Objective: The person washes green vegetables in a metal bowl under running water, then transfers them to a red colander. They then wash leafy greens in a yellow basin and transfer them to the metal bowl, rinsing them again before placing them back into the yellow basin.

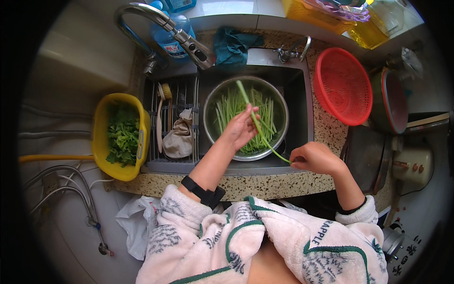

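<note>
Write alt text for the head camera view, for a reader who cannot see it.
Seen from above, a person's left hand and right hand hold one long green stalk over a metal bowl of similar stalks in a kitchen sink. A yellow basket of leafy greens sits to the left, an empty red colander to the right.

Behind the faucet (182, 35), a blue plastic bottle (166, 40) with a paler label (171, 48) across its front. Left of it along the back ledge, partly cut by the frame's top edge, a second blue container (179, 4). Far right of the faucet on the same ledge, a clear bottle of yellow liquid (366, 29). Below the counter, well under the faucet, a crumpled white plastic bag (137, 222).
</note>
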Motion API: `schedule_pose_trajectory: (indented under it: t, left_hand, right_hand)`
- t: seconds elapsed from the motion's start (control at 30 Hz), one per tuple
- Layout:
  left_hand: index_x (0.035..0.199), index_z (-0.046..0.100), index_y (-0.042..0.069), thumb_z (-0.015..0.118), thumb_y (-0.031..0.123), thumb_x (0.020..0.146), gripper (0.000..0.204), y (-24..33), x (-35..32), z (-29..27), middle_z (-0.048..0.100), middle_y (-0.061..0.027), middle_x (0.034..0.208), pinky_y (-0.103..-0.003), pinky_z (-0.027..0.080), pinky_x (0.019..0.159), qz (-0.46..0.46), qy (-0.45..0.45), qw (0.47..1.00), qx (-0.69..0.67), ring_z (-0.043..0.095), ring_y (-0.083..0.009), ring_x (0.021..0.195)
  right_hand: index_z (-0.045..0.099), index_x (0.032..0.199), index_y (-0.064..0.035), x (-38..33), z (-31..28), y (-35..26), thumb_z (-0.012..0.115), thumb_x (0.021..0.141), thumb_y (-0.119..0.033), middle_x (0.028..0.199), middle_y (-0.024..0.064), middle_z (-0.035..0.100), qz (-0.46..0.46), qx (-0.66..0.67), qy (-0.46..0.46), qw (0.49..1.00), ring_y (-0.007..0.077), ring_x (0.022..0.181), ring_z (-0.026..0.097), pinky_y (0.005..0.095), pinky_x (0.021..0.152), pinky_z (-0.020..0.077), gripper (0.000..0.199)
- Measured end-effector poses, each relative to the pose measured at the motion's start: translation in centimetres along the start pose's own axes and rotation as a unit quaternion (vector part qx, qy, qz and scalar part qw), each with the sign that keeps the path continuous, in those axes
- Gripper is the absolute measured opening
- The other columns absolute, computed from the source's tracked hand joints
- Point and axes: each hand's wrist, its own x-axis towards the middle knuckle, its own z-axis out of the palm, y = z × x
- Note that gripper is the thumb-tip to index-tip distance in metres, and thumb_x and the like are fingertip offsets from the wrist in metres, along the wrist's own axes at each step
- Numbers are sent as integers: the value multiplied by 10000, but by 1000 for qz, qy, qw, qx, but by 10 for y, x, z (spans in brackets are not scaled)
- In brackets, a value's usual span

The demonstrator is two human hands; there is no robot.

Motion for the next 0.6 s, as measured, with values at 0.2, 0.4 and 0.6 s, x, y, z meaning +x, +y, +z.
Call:
schedule_pose_trajectory:
  t: [0.2, 0.4, 0.6]
  left_hand:
    - [1017, 490, 60, 487, 218, 946, 173, 9, -5, 2, 505, -34, 828, -362, 488, 853, 143, 31, 984, -103, 522, -172, 814]
    - [1016, 459, 70, 480, 247, 950, 190, -1, -12, 9, 487, -37, 812, -361, 486, 841, 193, 19, 976, -98, 515, -174, 791]
    - [943, 474, 69, 424, 377, 953, 312, 4, -22, 0, 445, -33, 721, -411, 449, 892, 220, 51, 966, -128, 494, -181, 729]
  right_hand:
    - [612, 1040, -22, 32, 30, 21, 657, 723, -176, 962, 167, 634, -3, -95, 159, 983, 321, 878, 608, 396, 742, 477, 356]
    - [559, 1017, 4, 95, 65, -5, 592, 864, -280, 884, 192, 617, -27, 123, 232, 964, 332, 818, 606, 401, 688, 456, 324]
    - [524, 792, -14, 118, 98, -11, 491, 930, -237, 602, 126, 512, -28, 222, 318, 921, 233, 528, 520, 370, 508, 374, 264]
